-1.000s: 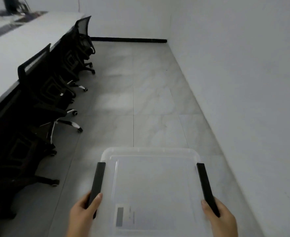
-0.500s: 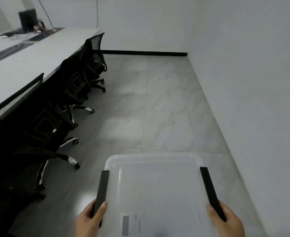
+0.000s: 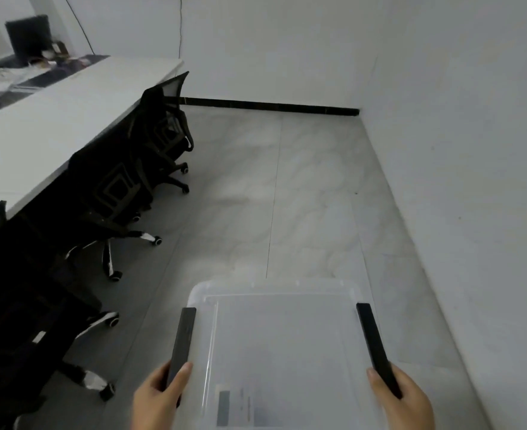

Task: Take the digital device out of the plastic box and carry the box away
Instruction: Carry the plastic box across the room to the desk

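Grey marbled floor tiles (image 3: 302, 187) are stretching ahead between a white wall (image 3: 457, 135) on the right and a long white desk (image 3: 54, 119) on the left, where black office chairs (image 3: 138, 169) are tucked in, leaving an open aisle for walking. Over that aisle the clear plastic box (image 3: 280, 346) is being held level and close to the body, lid on, which looks like the carrying-away step. No device is showing through the lid, only a label. The left hand (image 3: 159, 398) is gripping the left black latch handle (image 3: 183, 339) while the right hand (image 3: 406, 398) is clasping the right latch handle (image 3: 372, 339), balancing the load evenly.
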`<state>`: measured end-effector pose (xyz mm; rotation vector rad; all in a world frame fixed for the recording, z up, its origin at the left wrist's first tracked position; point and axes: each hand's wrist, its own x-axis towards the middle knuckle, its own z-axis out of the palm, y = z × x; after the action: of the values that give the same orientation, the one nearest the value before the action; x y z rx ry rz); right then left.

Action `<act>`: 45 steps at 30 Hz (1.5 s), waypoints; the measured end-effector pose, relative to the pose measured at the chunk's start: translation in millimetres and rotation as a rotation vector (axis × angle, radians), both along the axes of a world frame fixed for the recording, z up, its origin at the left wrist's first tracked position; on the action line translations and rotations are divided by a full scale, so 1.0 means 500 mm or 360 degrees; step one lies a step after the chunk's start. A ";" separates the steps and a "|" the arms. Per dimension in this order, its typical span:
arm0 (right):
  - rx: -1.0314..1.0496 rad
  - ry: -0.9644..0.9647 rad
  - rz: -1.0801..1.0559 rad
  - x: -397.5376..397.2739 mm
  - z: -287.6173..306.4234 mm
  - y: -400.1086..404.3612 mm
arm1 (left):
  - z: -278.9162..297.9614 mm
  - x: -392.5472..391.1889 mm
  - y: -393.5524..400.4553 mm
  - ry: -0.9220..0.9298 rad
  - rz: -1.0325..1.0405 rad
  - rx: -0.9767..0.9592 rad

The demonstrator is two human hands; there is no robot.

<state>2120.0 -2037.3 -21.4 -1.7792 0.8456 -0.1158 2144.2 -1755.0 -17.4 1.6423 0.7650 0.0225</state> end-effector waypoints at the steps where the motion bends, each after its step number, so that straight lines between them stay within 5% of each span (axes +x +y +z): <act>1: 0.0008 -0.0026 -0.0013 0.059 0.003 0.000 | 0.008 0.066 -0.003 -0.0025 -0.0019 0.0010; 10: 0.0018 0.0054 -0.0094 0.497 -0.018 -0.070 | -0.005 0.553 -0.077 0.0145 -0.0176 0.0057; 35: -0.0027 -0.0041 -0.0059 1.961 0.019 -0.347 | 0.017 2.002 -0.357 -0.0058 -0.0194 -0.0015; 42: 0.0453 0.0157 -0.0090 2.299 -0.142 -0.464 | -0.005 2.344 -0.420 0.0074 -0.0175 0.0062; 45: 0.0423 0.0110 -0.0099 2.520 -0.048 -0.447 | -0.021 2.509 -0.452 0.0072 -0.0109 0.0053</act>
<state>3380.1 -2260.6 -45.3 -1.5155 0.9214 0.0175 3398.5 -1981.1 -28.1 1.7045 0.7460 -0.0510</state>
